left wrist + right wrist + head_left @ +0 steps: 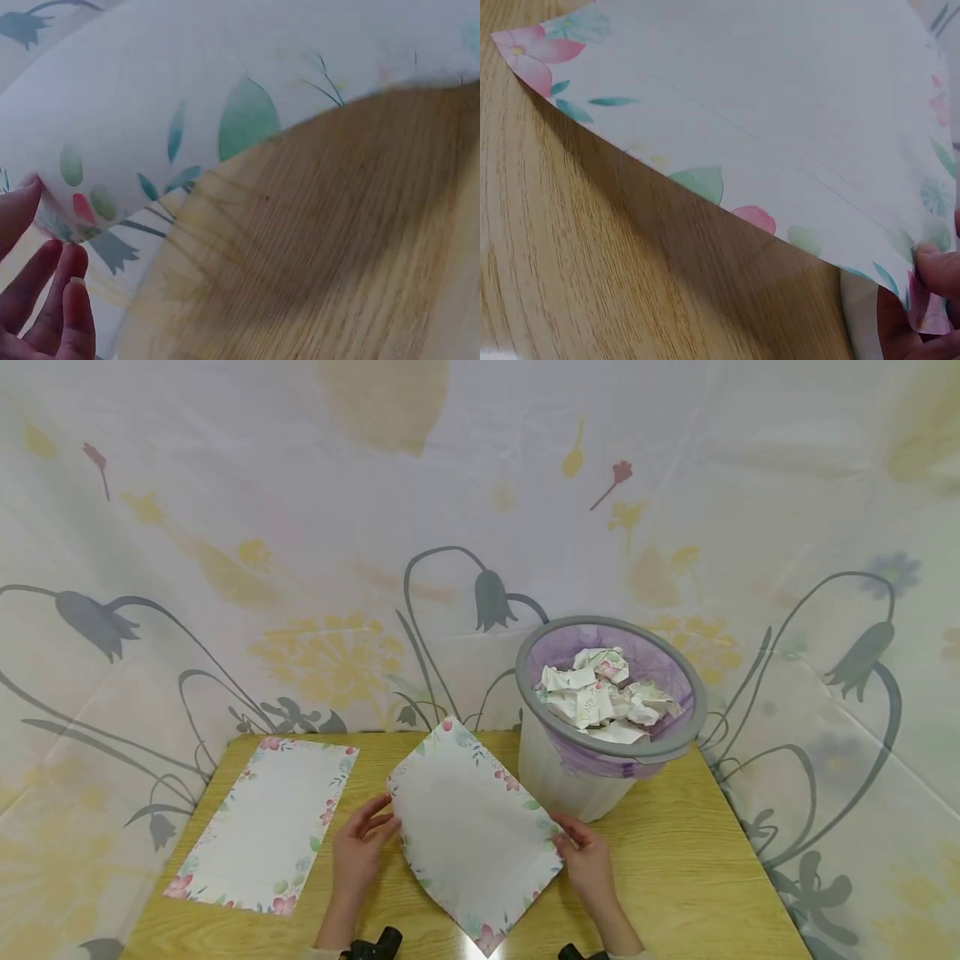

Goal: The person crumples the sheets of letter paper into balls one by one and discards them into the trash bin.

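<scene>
A white sheet of paper with a printed flower border is held up in front of me, turned cornerwise above the table. At its left corner my left hand pinches the edge between thumb and fingers; the left wrist view shows these fingertips at the paper's margin. My right hand grips the right corner, and in the right wrist view the thumb presses on the printed side while that corner bends. The lower edge sags in a curve over the wood.
A second flowered sheet lies flat on the left of the wooden table. Behind my right hand stands a white bin with a grey rim and purple liner, holding several crumpled papers. A flower-patterned cloth hangs behind.
</scene>
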Demonstrator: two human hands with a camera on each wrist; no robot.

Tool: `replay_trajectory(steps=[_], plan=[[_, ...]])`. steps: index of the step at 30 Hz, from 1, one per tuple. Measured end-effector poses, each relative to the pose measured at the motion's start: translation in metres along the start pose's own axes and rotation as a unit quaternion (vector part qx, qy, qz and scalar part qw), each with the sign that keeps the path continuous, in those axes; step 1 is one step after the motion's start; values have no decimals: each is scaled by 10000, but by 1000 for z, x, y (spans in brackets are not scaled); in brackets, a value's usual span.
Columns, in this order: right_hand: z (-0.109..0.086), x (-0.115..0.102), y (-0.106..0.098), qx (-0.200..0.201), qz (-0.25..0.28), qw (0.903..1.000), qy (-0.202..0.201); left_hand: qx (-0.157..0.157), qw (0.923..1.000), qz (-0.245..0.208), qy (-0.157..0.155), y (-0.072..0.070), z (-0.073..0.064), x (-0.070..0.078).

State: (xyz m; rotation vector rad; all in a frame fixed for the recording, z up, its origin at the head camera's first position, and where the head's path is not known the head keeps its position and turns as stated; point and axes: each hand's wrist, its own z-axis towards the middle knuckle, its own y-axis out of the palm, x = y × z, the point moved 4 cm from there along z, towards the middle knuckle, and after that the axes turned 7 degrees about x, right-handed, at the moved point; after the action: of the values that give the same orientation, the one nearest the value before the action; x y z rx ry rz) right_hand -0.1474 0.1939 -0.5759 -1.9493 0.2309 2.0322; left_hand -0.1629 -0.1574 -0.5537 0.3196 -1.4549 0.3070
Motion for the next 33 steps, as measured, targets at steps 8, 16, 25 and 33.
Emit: replay_trajectory(steps=[8,16,25,33], plan=[[-11,-32,7,50,-276,9987,-423,-375,9920,1086,521,11,-11,10],[-17,-54,19,98,-161,9974,-700,-381,9706,1446,1885,25,-20,22],[-18,-47,42,-391,360,9984,-187,-584,9090,2152,3521,52,-41,26],[-25,-51,64,-1156,1021,9877,243,-671,8747,2592,4039,67,-57,26]])
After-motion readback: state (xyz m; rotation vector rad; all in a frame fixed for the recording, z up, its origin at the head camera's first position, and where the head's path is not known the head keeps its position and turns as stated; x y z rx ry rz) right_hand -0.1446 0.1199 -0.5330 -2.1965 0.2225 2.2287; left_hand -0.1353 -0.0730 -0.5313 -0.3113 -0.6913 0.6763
